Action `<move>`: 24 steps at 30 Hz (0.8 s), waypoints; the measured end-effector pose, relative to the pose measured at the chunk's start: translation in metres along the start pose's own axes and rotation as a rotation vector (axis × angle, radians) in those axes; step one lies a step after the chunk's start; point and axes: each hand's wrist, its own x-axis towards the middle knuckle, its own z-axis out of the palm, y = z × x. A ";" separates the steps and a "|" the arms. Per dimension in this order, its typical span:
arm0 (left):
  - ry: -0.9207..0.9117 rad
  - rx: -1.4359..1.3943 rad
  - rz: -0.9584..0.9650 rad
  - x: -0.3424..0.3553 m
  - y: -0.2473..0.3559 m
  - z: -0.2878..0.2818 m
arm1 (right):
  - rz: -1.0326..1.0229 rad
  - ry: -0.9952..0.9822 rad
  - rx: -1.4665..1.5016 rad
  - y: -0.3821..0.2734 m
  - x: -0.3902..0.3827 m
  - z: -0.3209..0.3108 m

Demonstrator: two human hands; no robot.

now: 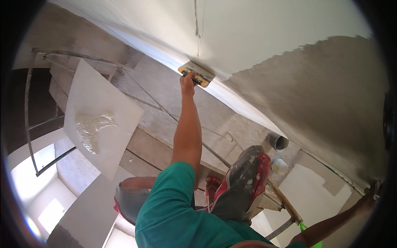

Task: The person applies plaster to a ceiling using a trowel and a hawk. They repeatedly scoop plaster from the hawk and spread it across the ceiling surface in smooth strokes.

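My left hand [188, 84] is closed round the dark handle of a wide plastering trowel [204, 77], which has a yellow back and a pale blade. Its blade lies against the wall [244, 37], beside a smooth whitish coat and near a thin cable hanging down. Off at the far right, my right hand [374, 193] is in shadow, with its fingers bent round the end of a scaffold pole [331, 171]. Left of my left arm lies a white board [111, 140] carrying a wet, shiny heap of putty [95, 128].
Scaffold bars [29, 95] frame the left side, and planks [144, 149] lie under me. My paint-spotted knee [248, 177] is bent near the wall. Beyond it are a grey bucket [278, 141] and a smaller white tub [279, 165]. A darker uncoated patch [314, 82] covers the wall at right.
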 end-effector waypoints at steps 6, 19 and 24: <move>-0.051 -0.012 0.210 -0.100 0.106 0.073 | -0.251 -0.049 -0.280 -0.004 -0.007 0.004; -0.116 0.110 0.604 -0.368 0.409 0.246 | -0.182 -0.012 0.241 -0.052 -0.009 0.002; -0.304 0.165 0.726 -0.439 0.452 0.275 | -0.143 0.012 0.217 -0.056 -0.008 0.003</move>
